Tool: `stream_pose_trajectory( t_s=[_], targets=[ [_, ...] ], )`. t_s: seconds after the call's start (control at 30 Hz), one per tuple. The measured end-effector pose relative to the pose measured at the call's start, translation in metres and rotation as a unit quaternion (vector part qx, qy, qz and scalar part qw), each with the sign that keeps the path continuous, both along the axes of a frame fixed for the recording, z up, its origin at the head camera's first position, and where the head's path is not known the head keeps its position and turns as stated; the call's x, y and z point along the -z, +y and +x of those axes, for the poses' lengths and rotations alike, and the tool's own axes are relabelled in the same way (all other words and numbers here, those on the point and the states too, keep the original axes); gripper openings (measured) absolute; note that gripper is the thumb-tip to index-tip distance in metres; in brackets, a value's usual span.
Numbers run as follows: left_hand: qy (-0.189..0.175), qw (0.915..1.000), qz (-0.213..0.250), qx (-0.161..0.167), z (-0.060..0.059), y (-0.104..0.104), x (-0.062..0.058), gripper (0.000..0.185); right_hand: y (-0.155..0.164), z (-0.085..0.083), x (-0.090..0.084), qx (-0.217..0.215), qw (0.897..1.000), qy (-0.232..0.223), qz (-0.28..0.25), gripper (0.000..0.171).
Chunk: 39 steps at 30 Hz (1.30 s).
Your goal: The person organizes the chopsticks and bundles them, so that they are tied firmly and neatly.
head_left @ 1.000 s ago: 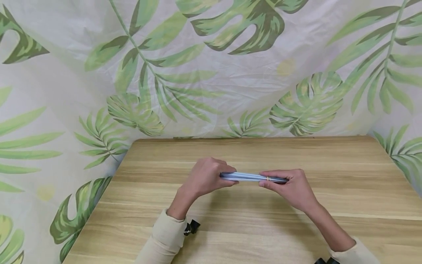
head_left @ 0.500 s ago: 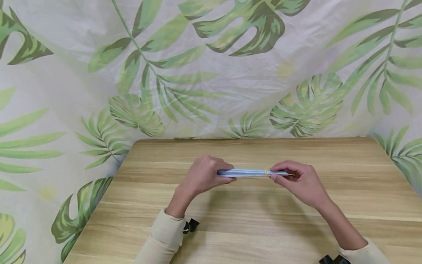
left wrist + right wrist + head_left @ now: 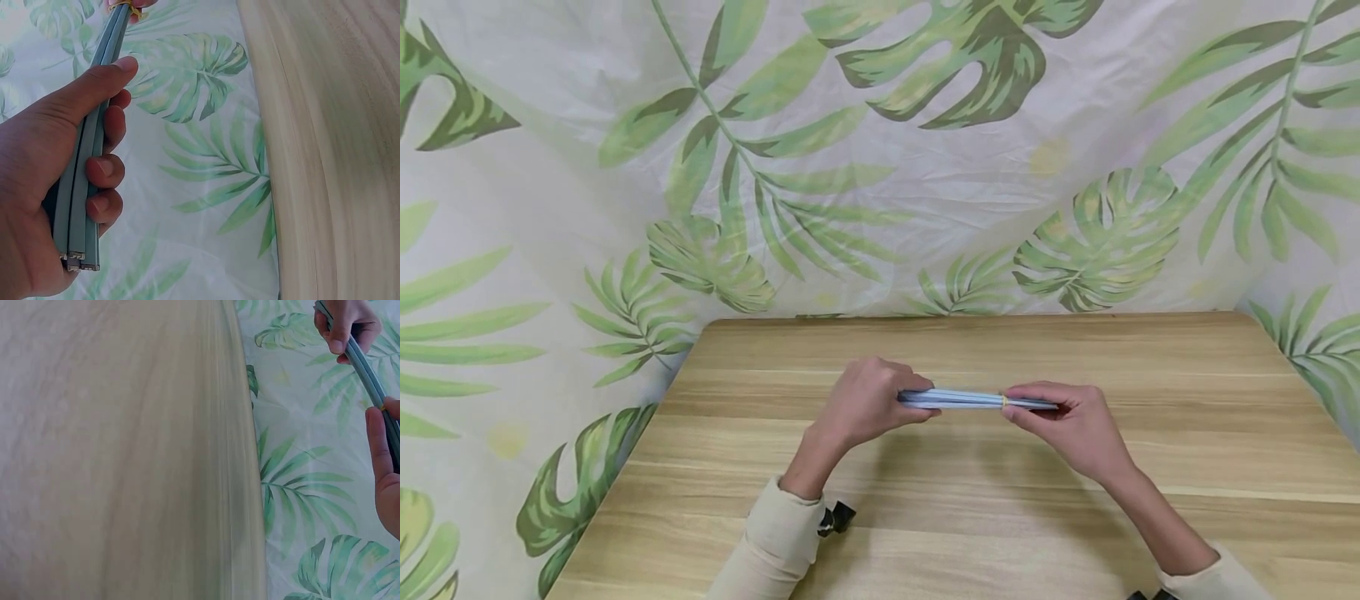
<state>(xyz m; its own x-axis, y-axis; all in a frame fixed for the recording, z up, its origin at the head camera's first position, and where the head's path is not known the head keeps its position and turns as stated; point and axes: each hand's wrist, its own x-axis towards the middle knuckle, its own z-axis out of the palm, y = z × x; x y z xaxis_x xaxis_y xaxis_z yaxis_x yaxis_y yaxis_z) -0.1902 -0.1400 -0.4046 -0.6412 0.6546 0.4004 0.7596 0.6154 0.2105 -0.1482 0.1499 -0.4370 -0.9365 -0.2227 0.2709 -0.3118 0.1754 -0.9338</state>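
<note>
A bundle of slim blue-grey chopsticks (image 3: 966, 400) is held level above the table, between both hands. My left hand (image 3: 868, 402) grips the thicker end, thumb along one side and fingers curled round the other; square stick ends (image 3: 76, 255) poke out below the palm in the left wrist view. A yellow rubber band (image 3: 1004, 402) circles the bundle nearer its right end. At that band my right hand (image 3: 1075, 421) pinches the bundle between thumb and fingers. The right wrist view shows the right hand (image 3: 384, 462) only partly, at the frame's edge.
Beneath the hands lies a wood-grain table (image 3: 940, 517). A leaf-printed cloth (image 3: 880, 167) hangs behind its far edge and along the sides. Black camera mounts (image 3: 837, 518) sit at the cuffs of the light sleeves.
The right hand shifted right past the rubber band, then came back left onto it, dipping slightly. The left hand has kept its grip and barely moved.
</note>
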Motion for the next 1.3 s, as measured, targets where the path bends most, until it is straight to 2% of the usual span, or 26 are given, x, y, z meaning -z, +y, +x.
stream_pose_trajectory(
  t_s=[0.27, 0.5, 0.73, 0.97, 1.3],
  targets=[
    [0.008, 0.9998, -0.018, -0.005, 0.004, 0.009, 0.001, 0.012, -0.008, 0.002, 0.004, -0.008, 1.0, -0.018, 0.007, 0.024],
    [0.03, 0.9994, -0.02, 0.002, 0.007, 0.015, 0.003, 0.012, -0.006, 0.002, 0.0, 0.001, 0.999, -0.036, 0.038, 0.027],
    [0.021, 0.9997, -0.009, -0.012, 0.006, 0.014, 0.002, 0.014, 0.001, -0.001, -0.008, -0.026, 0.998, -0.015, 0.051, 0.04],
    [0.015, 0.9995, -0.008, -0.027, 0.005, 0.009, 0.001, 0.018, 0.01, -0.002, -0.013, -0.017, 0.997, 0.039, 0.068, 0.021],
    [0.025, 0.9993, -0.011, -0.024, 0.007, 0.012, 0.0, 0.016, 0.006, -0.002, -0.008, -0.009, 0.999, 0.033, 0.038, 0.018]
  ],
)
